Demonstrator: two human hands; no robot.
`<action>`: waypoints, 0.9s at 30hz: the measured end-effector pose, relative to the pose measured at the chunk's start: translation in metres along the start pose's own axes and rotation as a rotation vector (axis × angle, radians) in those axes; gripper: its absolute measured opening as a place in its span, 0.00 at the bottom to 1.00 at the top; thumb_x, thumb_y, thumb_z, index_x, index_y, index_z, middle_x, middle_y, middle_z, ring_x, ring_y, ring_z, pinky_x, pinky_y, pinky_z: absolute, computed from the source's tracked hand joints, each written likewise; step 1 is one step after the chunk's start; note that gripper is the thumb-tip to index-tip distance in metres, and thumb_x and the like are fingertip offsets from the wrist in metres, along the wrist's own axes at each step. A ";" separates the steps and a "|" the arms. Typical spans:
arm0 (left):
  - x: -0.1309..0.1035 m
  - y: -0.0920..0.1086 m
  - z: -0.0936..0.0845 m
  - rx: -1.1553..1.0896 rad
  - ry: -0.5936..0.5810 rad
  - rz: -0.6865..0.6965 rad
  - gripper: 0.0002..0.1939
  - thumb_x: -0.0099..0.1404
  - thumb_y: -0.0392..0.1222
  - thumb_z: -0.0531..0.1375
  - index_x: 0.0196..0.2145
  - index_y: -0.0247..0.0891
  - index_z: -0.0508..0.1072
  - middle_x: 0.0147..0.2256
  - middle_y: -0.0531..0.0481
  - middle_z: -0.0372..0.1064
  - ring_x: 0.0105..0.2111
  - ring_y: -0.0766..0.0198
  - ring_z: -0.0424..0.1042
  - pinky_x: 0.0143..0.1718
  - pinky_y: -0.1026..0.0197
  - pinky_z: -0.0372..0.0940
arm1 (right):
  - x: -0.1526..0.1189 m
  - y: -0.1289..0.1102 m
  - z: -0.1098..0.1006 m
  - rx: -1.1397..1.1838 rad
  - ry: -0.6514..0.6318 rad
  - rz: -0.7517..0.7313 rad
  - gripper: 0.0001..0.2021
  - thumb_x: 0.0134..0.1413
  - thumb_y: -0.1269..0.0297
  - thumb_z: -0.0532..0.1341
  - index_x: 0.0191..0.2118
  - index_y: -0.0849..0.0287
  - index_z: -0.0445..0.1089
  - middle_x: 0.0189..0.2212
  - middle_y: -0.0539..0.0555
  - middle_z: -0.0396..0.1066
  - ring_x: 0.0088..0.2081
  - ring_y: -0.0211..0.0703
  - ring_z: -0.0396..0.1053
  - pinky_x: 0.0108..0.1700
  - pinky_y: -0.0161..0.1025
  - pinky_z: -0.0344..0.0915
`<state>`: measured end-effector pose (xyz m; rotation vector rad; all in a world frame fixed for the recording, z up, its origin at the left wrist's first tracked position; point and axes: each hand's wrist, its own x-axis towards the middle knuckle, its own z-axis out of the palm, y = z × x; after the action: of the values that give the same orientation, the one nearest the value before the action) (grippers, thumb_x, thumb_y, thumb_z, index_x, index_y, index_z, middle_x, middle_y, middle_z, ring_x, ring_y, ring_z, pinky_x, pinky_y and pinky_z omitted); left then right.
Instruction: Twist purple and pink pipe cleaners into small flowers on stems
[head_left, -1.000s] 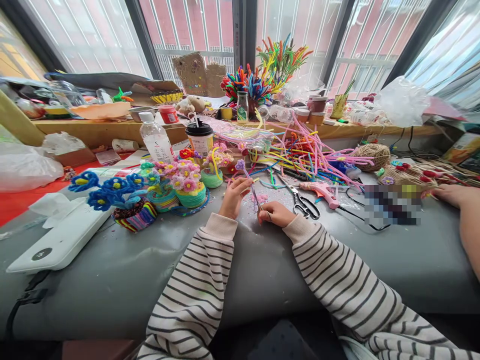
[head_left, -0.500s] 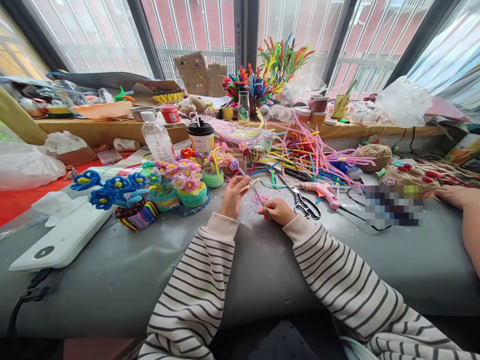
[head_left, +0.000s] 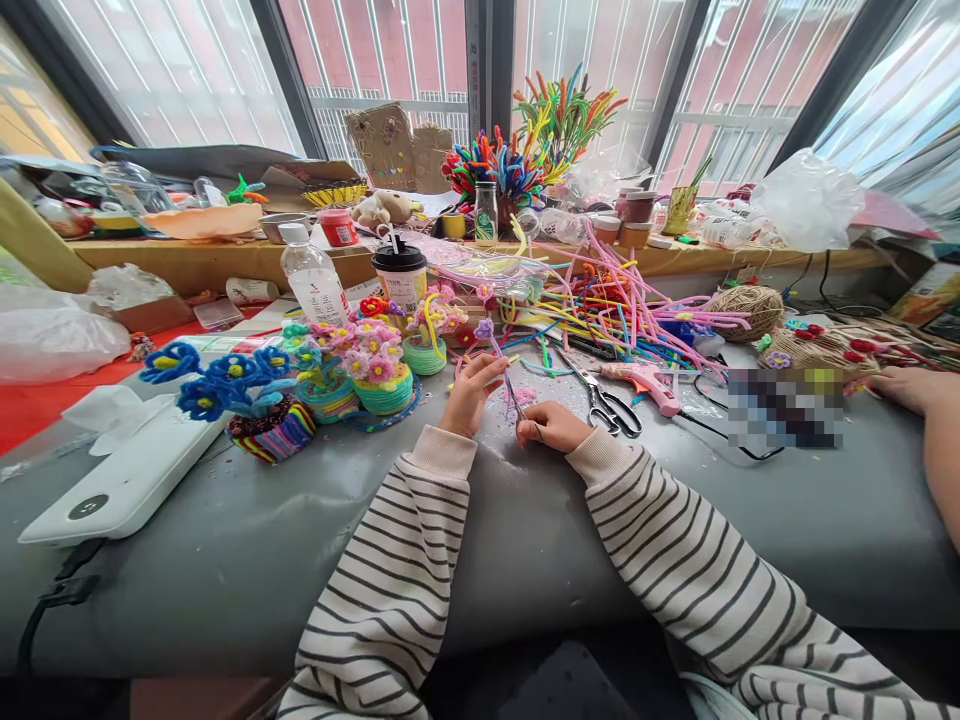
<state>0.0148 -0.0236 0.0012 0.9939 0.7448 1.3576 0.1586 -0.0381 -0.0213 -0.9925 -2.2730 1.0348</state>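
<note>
My left hand is closed around a thin stem with a small purple flower at its top. A short yellow piece shows beside those fingertips. Lower and to the right, my right hand pinches the lower part of a thin purple strand; whether this is the same stem is hard to tell. Pink fuzz and small scraps lie on the grey table behind the hands. Black-handled scissors rest to the right of my right hand.
Flower pots and a blue-flowered pot stand left, near a white power bank. A pink glue gun, pipe cleaners and twine lie right. Another person's hand rests at the far right.
The purple flower has moved slightly right and upward from its earlier spot by my left hand. The yellow piece has shifted, and my right fingers have turned a little.
</note>
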 end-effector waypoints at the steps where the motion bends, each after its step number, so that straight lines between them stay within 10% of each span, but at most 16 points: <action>1: 0.000 0.000 0.000 0.001 0.000 0.000 0.06 0.44 0.41 0.60 0.20 0.38 0.66 0.25 0.56 0.62 0.30 0.70 0.61 0.33 0.67 0.54 | 0.000 -0.001 0.000 0.014 0.021 0.007 0.30 0.37 0.37 0.47 0.17 0.64 0.64 0.14 0.49 0.60 0.19 0.31 0.54 0.22 0.31 0.51; 11: 0.002 -0.001 -0.001 -0.015 0.049 0.025 0.06 0.45 0.40 0.60 0.20 0.38 0.64 0.25 0.56 0.61 0.29 0.72 0.61 0.32 0.68 0.54 | 0.001 -0.005 0.002 0.120 0.295 0.052 0.27 0.32 0.40 0.54 0.09 0.61 0.52 0.09 0.48 0.56 0.15 0.30 0.51 0.19 0.31 0.48; 27: 0.004 -0.007 -0.002 0.187 0.002 0.021 0.07 0.44 0.42 0.61 0.21 0.37 0.68 0.22 0.56 0.62 0.27 0.72 0.60 0.32 0.67 0.54 | 0.002 -0.006 0.000 0.385 0.287 0.203 0.19 0.32 0.49 0.60 0.16 0.62 0.61 0.11 0.42 0.41 0.15 0.27 0.41 0.19 0.31 0.39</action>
<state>0.0158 -0.0188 -0.0053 1.1505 0.8767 1.3246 0.1549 -0.0391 -0.0159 -1.1338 -1.6890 1.2620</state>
